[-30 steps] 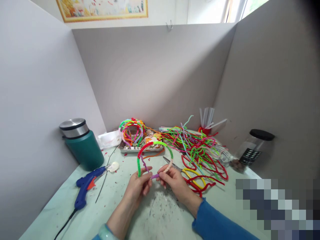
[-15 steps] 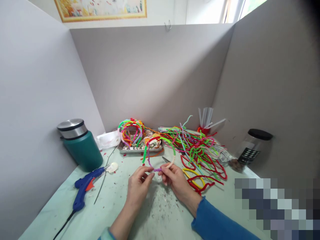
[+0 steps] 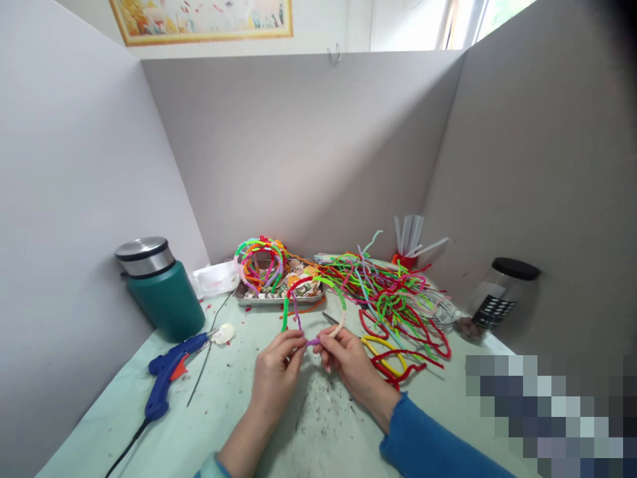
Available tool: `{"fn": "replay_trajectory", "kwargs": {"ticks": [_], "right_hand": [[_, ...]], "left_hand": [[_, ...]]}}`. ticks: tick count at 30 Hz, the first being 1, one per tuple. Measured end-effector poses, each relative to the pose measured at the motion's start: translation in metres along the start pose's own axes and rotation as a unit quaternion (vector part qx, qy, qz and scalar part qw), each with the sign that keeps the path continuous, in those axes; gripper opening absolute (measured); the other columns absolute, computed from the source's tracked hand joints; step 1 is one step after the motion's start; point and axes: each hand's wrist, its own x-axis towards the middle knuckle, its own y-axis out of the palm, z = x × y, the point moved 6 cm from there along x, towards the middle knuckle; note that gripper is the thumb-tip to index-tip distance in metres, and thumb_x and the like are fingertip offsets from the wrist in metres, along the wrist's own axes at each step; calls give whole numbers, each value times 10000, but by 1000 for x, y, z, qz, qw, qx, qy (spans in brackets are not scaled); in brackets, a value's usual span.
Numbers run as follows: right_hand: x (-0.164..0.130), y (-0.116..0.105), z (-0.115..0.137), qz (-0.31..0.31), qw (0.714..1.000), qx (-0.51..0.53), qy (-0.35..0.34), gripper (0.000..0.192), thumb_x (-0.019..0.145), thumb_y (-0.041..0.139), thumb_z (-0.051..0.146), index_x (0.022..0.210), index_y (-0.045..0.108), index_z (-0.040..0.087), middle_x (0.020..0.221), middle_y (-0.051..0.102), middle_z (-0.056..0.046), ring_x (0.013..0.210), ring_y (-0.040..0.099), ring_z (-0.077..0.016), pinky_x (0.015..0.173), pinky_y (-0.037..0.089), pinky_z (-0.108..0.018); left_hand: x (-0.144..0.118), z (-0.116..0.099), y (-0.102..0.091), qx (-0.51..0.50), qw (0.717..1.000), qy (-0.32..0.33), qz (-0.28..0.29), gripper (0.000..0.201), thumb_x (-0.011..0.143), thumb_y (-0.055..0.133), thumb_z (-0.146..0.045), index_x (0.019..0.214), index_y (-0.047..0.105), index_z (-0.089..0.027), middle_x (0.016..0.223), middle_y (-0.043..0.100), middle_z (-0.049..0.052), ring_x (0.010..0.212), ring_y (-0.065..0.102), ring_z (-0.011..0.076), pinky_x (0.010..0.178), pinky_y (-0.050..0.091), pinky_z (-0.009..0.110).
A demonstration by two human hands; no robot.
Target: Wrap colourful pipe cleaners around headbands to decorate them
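Both hands meet just above the surface (image 3: 149,425), pinching a purple pipe cleaner (image 3: 312,341) between them. The left hand (image 3: 276,368) has fingers closed on its left end; the right hand (image 3: 346,355) grips the right end together with the foot of a pipe-cleaner-wrapped hoop (image 3: 313,299). Since a second ago the hoop has swung narrower and shifted rightward, toward the tray (image 3: 249,302). The glue gun (image 3: 169,375) has not moved.
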Motion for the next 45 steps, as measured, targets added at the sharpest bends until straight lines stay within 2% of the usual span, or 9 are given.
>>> {"fn": "replay_trajectory", "kwargs": {"ticks": [3, 6, 11, 17, 29, 32, 37, 43, 45], "right_hand": [[0, 1, 0, -2, 1000, -10, 0, 229, 767, 648, 357, 814, 560, 151, 658, 634, -13, 476, 484, -71, 432, 392, -182], [-1, 1, 0, -10, 1000, -21, 2, 256, 750, 656, 381, 815, 561, 152, 650, 633, -10, 478, 494, -78, 428, 394, -186], [-1, 0, 0, -21, 1000, -18, 1, 269, 735, 668, 391, 810, 566, 154, 647, 637, -10, 479, 503, -84, 428, 393, -188], [-1, 0, 1, -15, 1000, 5, 7, 246, 742, 669, 375, 804, 566, 160, 650, 641, -14, 475, 495, -81, 428, 396, -186], [-1, 4, 1, 6, 1000, -18, 4, 245, 755, 652, 387, 795, 580, 156, 657, 636, -9, 474, 491, -75, 425, 393, -182], [-2, 5, 0, 12, 1000, -15, 8, 245, 768, 636, 392, 800, 579, 156, 658, 634, -8, 469, 487, -73, 420, 387, -180], [-2, 6, 0, 10, 1000, 1, 16, 254, 765, 639, 398, 802, 579, 154, 648, 631, -4, 470, 502, -76, 418, 383, -181], [0, -1, 1, -29, 997, 59, 29, 254, 721, 691, 375, 780, 570, 159, 637, 630, 0, 468, 489, -70, 429, 395, -181], [1, -3, 1, -37, 995, 86, 35, 254, 714, 703, 363, 794, 572, 162, 644, 624, 0, 482, 494, -71, 436, 398, -179]], "left_hand": [[-2, 0, 0, 15, 1000, 16, 3, 180, 781, 555, -204, 852, 716, -249, 1018, 680, 73, 904, 629, 215, 795, 466, 300], [-4, -1, 2, 35, 999, 30, 22, 201, 795, 534, -202, 885, 701, -268, 1014, 689, 58, 937, 625, 217, 835, 441, 302], [-4, 1, 4, 69, 997, 17, 31, 187, 806, 519, -232, 884, 689, -251, 879, 706, 58, 772, 636, 204, 711, 436, 270], [-1, 11, 7, -16, 998, -60, 28, 153, 777, 568, -301, 793, 698, -222, 608, 642, 16, 488, 533, 142, 533, 384, 223], [0, 8, 7, 0, 998, -56, 42, 195, 782, 566, -335, 752, 696, -193, 596, 625, 14, 467, 509, 118, 498, 379, 212], [-1, 12, 10, -53, 992, -101, 58, 241, 783, 557, -375, 711, 675, -178, 508, 568, -11, 417, 474, 104, 452, 367, 203], [-2, 21, 20, -190, 953, -222, 85, 329, 697, 623, -468, 638, 609, -144, 504, 571, -23, 313, 408, 67, 336, 293, 189], [-1, 23, 22, -249, 934, -244, 79, 421, 745, 542, -525, 801, 650, -122, 695, 673, 34, 316, 430, 45, 364, 304, 193], [-1, 25, 21, -247, 936, -242, 67, 440, 737, 552, -525, 873, 646, -117, 605, 648, 18, 319, 436, 61, 366, 307, 194]]}}
